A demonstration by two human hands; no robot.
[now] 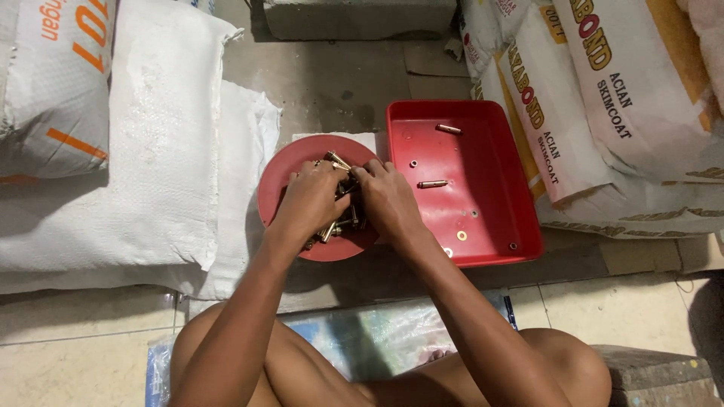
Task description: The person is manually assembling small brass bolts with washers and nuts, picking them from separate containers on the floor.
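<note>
A heap of small brass-coloured metal bolts and sleeves (339,215) lies in a round red plastic plate (280,181) on the concrete floor, directly under both hands. The left hand (311,202) arches knuckles-up over the heap, fingers curled down into the pieces; the right hand (386,197) meets it fingertip to fingertip, fingers bent around hardware at the top of the pile. Exactly which pieces each hand pinches cannot be told. Both forearms run straight forward from the bent knees, converging at the plate.

Just to the right of the right hand, touching or nearly touching the plate's rim, sits a rectangular red plastic tray (520,226) holding two scattered brass sleeves (433,183), washers and nuts, with most of its bottom bare. Left of the left hand, stacked white woven sacks (143,151) crowd close to the plate's edge; beyond the tray, printed white sacks (603,113) press against its far side. Ahead of the hands lies a stretch of grey floor up to a grey concrete block (358,16).
</note>
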